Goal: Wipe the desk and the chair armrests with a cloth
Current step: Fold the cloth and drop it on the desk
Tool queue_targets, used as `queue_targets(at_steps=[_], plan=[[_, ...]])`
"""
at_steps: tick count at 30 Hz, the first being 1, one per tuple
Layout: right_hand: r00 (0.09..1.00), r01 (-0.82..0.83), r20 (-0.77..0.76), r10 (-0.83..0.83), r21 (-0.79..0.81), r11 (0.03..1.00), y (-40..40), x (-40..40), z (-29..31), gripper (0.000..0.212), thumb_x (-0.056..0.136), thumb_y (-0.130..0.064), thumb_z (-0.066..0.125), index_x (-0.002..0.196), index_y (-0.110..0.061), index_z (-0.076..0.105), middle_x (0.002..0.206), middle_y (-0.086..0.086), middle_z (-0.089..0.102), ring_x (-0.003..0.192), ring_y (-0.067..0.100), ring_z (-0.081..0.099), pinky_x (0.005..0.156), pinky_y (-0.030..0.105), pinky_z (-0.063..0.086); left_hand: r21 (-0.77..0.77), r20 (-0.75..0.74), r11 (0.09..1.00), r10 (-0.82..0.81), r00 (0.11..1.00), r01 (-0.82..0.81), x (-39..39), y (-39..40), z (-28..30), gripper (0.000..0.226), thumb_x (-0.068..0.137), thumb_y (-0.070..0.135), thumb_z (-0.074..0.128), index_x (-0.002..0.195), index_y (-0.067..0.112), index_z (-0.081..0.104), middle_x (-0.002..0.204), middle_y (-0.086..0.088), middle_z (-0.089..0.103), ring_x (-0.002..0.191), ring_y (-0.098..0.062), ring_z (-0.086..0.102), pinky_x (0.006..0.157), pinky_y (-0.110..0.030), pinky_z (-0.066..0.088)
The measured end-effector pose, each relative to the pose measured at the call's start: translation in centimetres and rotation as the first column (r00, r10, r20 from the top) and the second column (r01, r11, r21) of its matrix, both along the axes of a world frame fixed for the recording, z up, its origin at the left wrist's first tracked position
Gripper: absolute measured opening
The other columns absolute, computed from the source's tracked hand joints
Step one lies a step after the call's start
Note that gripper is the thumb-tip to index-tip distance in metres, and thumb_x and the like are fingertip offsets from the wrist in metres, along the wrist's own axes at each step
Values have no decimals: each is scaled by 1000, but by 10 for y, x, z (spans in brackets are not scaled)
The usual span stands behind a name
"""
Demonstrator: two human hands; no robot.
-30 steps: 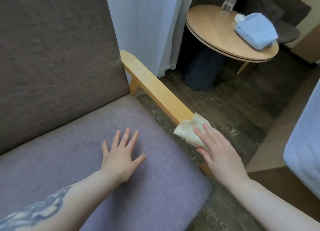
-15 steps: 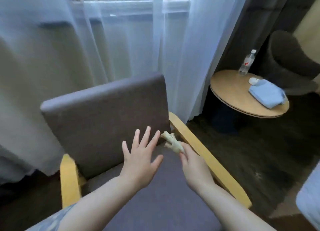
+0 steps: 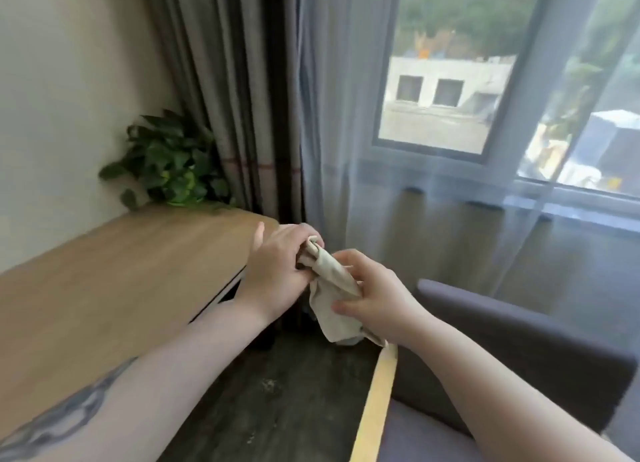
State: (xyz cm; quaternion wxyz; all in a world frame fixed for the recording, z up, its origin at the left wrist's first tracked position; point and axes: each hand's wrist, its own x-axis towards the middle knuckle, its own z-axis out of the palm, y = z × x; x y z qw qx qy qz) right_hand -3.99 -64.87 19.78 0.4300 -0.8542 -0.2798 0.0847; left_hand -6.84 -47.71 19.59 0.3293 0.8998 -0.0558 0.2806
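Wall and plant: a pale wall filled the upper left of the frame; a leafy green plant (image 3: 169,164) sat at the far end of the desk, against the wall and beside the curtain.
Desk: the wooden desk (image 3: 114,274) ran from the lower left toward the centre; its top was bare apart from the plant.
Curtains: a dark grey curtain (image 3: 235,91) hung at upper centre; a sheer curtain (image 3: 349,122) hung to its right, over the window (image 3: 446,77).
Left hand: the left hand (image 3: 277,271) was at centre frame, above the desk's near corner; its fingers were curled over the upper end of the cloth, thumb raised; the forearm carried a dark tattoo at lower left.
Cloth: the beige cloth (image 3: 332,292) was held in the air between both hands, bunched at the top and hanging loose at the bottom, over the gap between desk and chair; it touched neither.
Right hand: the right hand (image 3: 377,295) gripped the cloth's right side, thumb pinching the lower fold, fingers on the upper part.
Armrest: the yellow wooden armrest (image 3: 377,406) ran from just under the cloth's hanging edge down to the bottom edge.
Chair: the grey upholstered chair (image 3: 519,351) occupied the lower right.
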Motion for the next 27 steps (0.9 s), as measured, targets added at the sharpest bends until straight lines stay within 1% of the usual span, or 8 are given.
queue_targets(at_steps=[2,6,11,14,16,20,23,27], plan=[[997,-22,72,22,5,1000,67,-4,15,34,73,-9,62,94,-35,57,87,-14,69,82,6,62,63,22,51,26,38,980,199,979,-200,-28,63,15,18,73,3,68,79,16,57,77,10,59,81,-11,49,113,-50,14],[939,-84,321,121,-127,988,199,-15,32,8,79,-17,55,82,-24,58,83,-2,67,77,22,59,58,31,47,58,118,887,450,885,-458,-83,179,25,17,72,0,66,76,15,59,72,3,62,72,-18,51,109,-51,24],[819,-191,454,350,-359,914,351,-21,34,13,83,-12,53,81,-25,49,78,1,60,70,26,55,52,29,35,181,130,802,554,822,-569,-129,313,12,14,75,4,70,77,15,61,70,8,57,71,-18,52,110,-39,15],[854,-277,283,436,-462,843,430,-15,24,19,84,-19,54,66,-24,50,73,-1,58,67,23,54,50,28,37,210,-15,787,596,803,-580,-140,386,-10,19,78,10,70,90,21,62,84,9,62,88,-18,59,112,-41,15],[890,-290,175,421,-496,818,470,-2,8,12,83,-21,56,72,-18,59,78,4,63,72,25,59,55,30,44,236,-168,749,659,734,-619,-143,424,-32,36,81,13,68,112,28,56,110,6,65,109,-20,57,114,-44,13],[959,-233,38,282,-463,855,514,28,-35,14,84,-23,53,78,-14,61,79,6,63,70,23,59,53,28,43,351,-427,646,755,498,-678,-147,472,-92,67,89,31,57,146,28,21,158,0,20,144,-17,15,115,-55,6],[981,-189,-118,154,-404,895,541,55,-65,20,88,-29,52,77,-14,58,78,5,59,65,17,52,52,27,38,349,-515,603,763,391,-717,-140,490,-128,71,94,46,43,150,30,2,160,3,-8,146,-19,-7,112,-59,1],[915,-64,-401,-42,-247,967,581,102,-104,35,90,-35,54,111,-7,59,100,12,61,87,28,56,73,36,46,365,-568,537,775,276,-760,-118,507,-159,71,95,50,34,148,32,-8,158,3,-19,144,-23,-18,112,-60,-4]])
